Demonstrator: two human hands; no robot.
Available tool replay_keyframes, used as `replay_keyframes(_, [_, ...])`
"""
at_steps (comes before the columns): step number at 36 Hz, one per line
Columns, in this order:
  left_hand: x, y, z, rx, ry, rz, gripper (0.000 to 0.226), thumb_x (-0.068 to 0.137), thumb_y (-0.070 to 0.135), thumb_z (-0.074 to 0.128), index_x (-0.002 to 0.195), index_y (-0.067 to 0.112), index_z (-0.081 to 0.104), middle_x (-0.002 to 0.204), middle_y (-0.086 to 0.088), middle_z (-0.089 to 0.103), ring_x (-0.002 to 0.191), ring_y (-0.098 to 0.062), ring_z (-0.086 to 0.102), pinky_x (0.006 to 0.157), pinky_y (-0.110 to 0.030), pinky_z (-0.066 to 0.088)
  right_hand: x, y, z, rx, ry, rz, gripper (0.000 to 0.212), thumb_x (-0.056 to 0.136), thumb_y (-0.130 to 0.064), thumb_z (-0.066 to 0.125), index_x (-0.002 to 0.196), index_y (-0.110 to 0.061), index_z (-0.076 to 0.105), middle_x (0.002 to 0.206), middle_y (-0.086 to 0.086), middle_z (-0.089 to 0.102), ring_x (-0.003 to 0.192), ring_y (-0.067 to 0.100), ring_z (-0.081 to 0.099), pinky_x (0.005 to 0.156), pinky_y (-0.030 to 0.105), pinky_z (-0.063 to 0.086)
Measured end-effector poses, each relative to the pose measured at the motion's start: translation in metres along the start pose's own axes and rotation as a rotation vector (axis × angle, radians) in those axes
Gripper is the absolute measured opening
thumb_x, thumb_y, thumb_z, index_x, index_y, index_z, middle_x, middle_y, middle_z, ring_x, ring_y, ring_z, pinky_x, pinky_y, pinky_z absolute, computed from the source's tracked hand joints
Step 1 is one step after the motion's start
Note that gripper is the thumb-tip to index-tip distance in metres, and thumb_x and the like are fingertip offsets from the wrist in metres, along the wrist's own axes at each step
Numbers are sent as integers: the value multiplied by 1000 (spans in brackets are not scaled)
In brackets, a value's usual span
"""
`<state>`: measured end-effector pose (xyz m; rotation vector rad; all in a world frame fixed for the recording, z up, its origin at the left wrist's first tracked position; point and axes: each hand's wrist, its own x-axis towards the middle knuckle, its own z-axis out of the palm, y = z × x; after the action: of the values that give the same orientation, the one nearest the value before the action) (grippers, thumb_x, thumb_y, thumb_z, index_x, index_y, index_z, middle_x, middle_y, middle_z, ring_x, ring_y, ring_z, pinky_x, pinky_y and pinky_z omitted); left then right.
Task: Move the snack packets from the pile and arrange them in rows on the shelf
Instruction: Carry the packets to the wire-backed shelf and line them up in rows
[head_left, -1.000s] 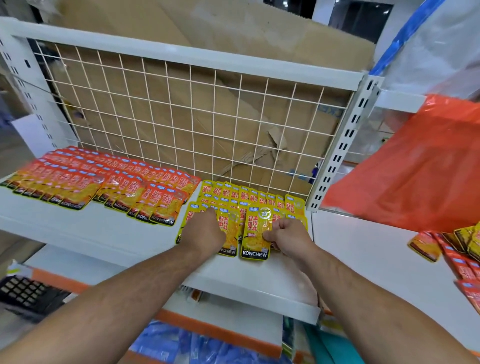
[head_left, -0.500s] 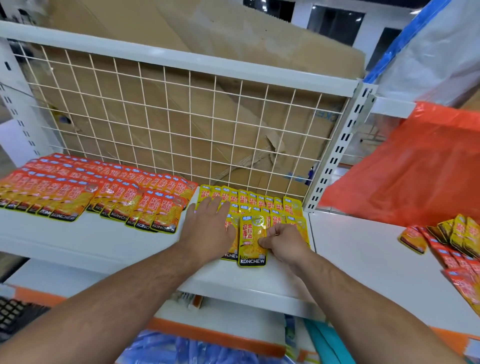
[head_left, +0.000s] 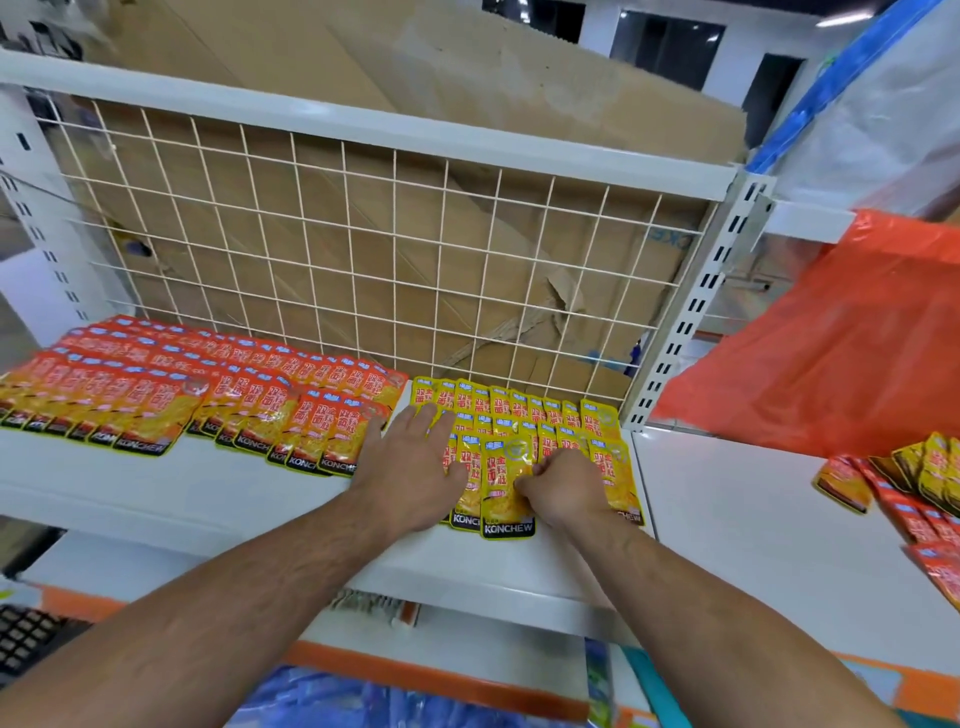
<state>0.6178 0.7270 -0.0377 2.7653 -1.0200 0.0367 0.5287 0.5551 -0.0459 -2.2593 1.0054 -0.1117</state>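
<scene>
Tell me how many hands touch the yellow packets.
2. The left hand lies flat on the yellow packets, at their left; the right hand pinches the front packet. None seems hidden.

L grip (head_left: 410, 467), R grip (head_left: 566, 488) bare; forearms (head_left: 234, 597) bare, hairy

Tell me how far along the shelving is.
Done: red packets fill the left of the shelf in rows, and yellow packets sit in rows beside them. In hand: the left hand presses flat on the yellow rows while the right hand pinches the front yellow packet. Left: a pile of packets lies on the surface to the right.
</scene>
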Motion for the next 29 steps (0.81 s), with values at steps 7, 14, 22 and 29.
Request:
replay_keyframes(7, [1, 2, 6, 29, 11, -7, 69, 95, 54, 35, 157, 27, 19, 164, -1, 17, 150, -17, 14, 121, -53, 6, 1, -7, 4, -106, 49, -28, 14, 76, -22, 63, 67, -12, 58, 68, 5, 59, 72, 30, 63, 58, 25, 39])
replay_keyframes(14, [4, 4, 7, 56, 1, 0, 80, 82, 56, 20, 156, 26, 20, 163, -1, 20, 150, -17, 16, 120, -56, 8, 2, -10, 3, -195, 6, -38, 8, 79, -20, 63, 82, -14, 60, 93, 10, 71, 90, 31, 67, 64, 27, 44])
replay_keyframes(22, [4, 7, 6, 57, -30, 14, 77, 85, 56, 23, 156, 27, 19, 164, 0, 18, 151, -18, 13, 121, -55, 7, -3, -9, 4, -255, 4, -101, 11, 82, -23, 61, 89, -15, 57, 99, 8, 68, 94, 30, 65, 72, 32, 52])
replay_keyframes(29, [8, 16, 4, 59, -75, 89, 68, 96, 54, 30, 157, 30, 14, 166, 2, 10, 153, -20, 5, 121, -54, -1, -16, -1, -7, -419, 90, -292, 26, 87, -40, 56, 103, -20, 64, 105, 3, 65, 101, 28, 61, 76, 34, 49])
